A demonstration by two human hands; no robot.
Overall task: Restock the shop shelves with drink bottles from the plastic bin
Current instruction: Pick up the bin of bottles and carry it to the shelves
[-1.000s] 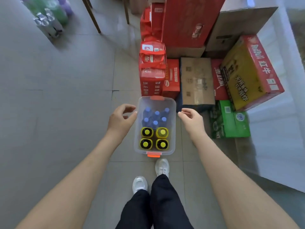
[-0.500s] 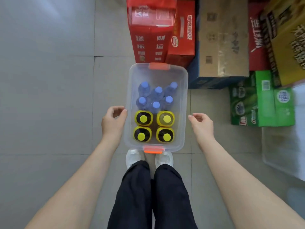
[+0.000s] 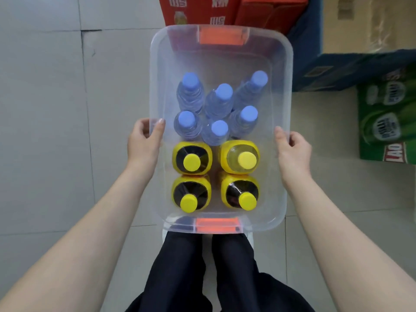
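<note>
Hands grip a clear plastic bin (image 3: 155, 64) of drinks by its two long sides

Left hand (image 3: 143, 143) curls round the left rim, thumb inside the wall; right hand (image 3: 292, 149) clasps the right rim the same way. Six blue-capped water bottles (image 3: 218, 102) stand in the bin's far half, four yellow-capped bottles (image 3: 191, 158) in a square in the near half. Red cartons (image 3: 202, 10), a cardboard box (image 3: 360, 23) and a green carton (image 3: 387, 122) sit on the tiled floor (image 3: 56, 109) beyond
</note>
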